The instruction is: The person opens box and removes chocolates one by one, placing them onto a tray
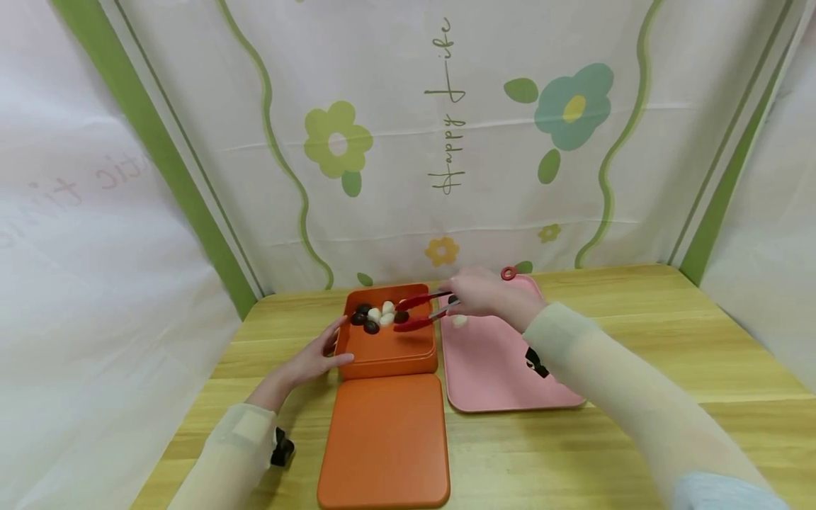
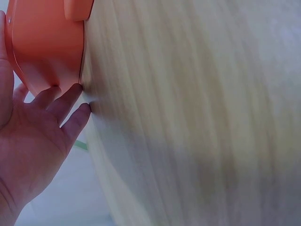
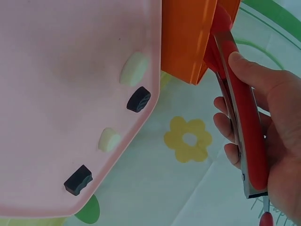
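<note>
My right hand (image 1: 478, 290) grips red-and-metal tongs (image 3: 249, 136), whose red tips reach into an open orange box (image 1: 385, 360). Between the tips is a small dark, chocolate-like piece (image 1: 401, 316); whether they touch it I cannot tell. Several dark pieces (image 1: 359, 319) and white pieces (image 1: 387, 319) lie clustered inside the box. My left hand (image 1: 312, 360) rests against the box's left side, thumb at the near rim, the other fingers spread along the outer wall. On the pink tray (image 1: 497, 375) lie two white pieces (image 3: 134, 68) and two dark pieces (image 3: 138, 99).
A flat orange lid (image 1: 385, 439) lies on the wooden table (image 1: 663, 340) in front of the box. The tray stands close against the box's right side. A flowered cloth (image 1: 395, 212) hangs behind the table. The tongs' red ring (image 1: 508, 273) shows beyond my right hand.
</note>
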A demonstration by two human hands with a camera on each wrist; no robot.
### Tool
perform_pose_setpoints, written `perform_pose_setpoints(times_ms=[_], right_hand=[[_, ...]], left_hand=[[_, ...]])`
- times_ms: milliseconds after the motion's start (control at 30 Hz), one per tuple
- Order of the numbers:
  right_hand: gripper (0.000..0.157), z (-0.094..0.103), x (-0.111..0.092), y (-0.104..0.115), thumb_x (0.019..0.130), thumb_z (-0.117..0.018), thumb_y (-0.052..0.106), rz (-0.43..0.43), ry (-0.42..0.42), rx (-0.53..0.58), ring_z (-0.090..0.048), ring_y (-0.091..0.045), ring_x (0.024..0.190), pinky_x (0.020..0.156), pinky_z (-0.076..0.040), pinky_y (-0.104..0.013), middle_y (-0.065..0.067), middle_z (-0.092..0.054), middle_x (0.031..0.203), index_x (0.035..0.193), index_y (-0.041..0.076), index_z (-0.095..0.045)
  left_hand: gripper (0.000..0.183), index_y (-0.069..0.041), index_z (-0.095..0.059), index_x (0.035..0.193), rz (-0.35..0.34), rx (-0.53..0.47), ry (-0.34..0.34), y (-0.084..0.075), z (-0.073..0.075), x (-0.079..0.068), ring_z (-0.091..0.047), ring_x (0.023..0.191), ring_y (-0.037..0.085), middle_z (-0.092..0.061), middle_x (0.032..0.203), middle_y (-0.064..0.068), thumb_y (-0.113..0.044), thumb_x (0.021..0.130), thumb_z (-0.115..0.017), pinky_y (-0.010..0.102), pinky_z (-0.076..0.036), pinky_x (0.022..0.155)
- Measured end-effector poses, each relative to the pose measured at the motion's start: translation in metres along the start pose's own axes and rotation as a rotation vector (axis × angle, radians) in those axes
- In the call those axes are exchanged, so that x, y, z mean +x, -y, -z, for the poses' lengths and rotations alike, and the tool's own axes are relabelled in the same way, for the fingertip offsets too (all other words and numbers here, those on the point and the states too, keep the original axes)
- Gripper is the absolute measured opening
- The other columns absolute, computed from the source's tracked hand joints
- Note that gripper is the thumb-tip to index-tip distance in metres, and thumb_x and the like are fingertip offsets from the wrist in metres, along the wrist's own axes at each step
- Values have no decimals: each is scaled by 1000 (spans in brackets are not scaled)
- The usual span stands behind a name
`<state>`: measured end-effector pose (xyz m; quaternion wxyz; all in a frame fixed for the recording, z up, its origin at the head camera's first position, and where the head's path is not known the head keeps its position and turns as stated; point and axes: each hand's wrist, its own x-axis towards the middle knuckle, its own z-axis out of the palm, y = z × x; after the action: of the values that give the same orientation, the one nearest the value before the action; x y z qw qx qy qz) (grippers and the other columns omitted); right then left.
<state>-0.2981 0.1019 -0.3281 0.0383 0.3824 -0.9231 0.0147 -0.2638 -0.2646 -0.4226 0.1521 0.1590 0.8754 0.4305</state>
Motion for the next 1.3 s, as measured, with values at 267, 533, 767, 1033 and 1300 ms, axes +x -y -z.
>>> perform_pose_setpoints(times_ms=[267, 533, 767, 1033, 1300], right_hand=[[20, -5, 9, 1, 84, -77, 27, -51, 19, 0, -56, -16, 70, 65, -50, -33, 1, -67, 84, 97, 14, -70], [22, -4, 12, 5, 84, -77, 32, -88, 44, -10, -58, -16, 75, 67, -51, -34, 3, -66, 85, 97, 15, -71], [21, -4, 11, 6, 85, -76, 31, -71, 67, 21, -56, -15, 70, 64, -49, -33, 5, -64, 81, 96, 15, -71], [21, -2, 11, 9, 85, -76, 32, -78, 61, 12, -56, -14, 71, 64, -50, -33, 5, -65, 82, 95, 15, -71], [23, -4, 11, 7, 85, -76, 33, -76, 67, 25, -57, -14, 71, 67, -50, -33, 5, -66, 83, 98, 14, -72]], left_hand=[[84, -17, -10, 158, -1, 5, -2, -2, 1, -1, -17, 142, 44, -15, 156, 28, -24, 95, -65, 55, -20, 112], [85, -15, -8, 158, -29, -10, 3, -2, 1, -3, -17, 141, 46, -14, 155, 30, -22, 95, -65, 57, -21, 111], [85, -15, -8, 158, -24, -9, 5, 0, 1, 0, -18, 141, 45, -13, 156, 28, -22, 95, -65, 56, -21, 111], [85, -17, -9, 158, -14, 9, -6, 0, 2, 0, -19, 141, 46, -15, 155, 30, -27, 95, -65, 57, -21, 111], [85, -16, -8, 158, -8, 10, 2, 0, 1, 1, -20, 141, 45, -16, 155, 30, -25, 95, -65, 56, -22, 111]])
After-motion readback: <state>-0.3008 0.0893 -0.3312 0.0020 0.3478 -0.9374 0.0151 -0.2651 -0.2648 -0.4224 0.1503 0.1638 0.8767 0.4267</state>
